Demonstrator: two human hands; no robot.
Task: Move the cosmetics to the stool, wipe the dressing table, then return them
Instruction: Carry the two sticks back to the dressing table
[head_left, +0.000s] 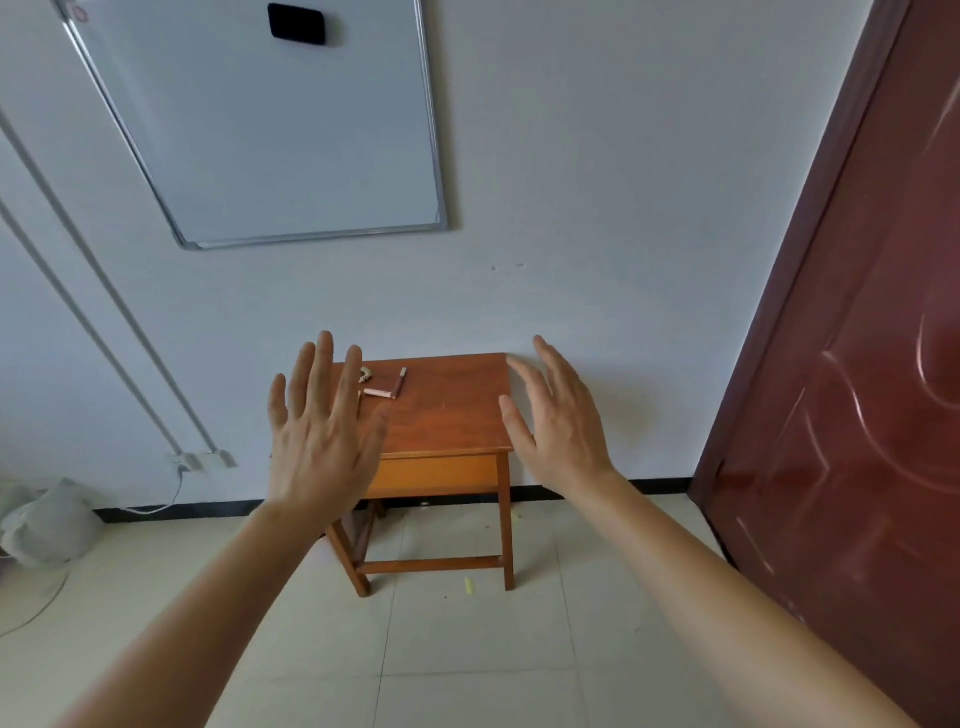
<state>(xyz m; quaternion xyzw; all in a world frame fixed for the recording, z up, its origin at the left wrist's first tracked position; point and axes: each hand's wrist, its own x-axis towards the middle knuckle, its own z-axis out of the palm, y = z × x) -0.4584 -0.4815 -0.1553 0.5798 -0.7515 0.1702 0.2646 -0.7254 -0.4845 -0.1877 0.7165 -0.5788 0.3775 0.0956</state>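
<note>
While just right of the left grip (322, 441), cosmetics (387, 387) on table (457, 415)

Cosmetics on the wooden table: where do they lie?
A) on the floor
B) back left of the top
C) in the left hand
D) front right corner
B: the cosmetics lie on the back left of the table top; the left hand is open and holds nothing.
</note>
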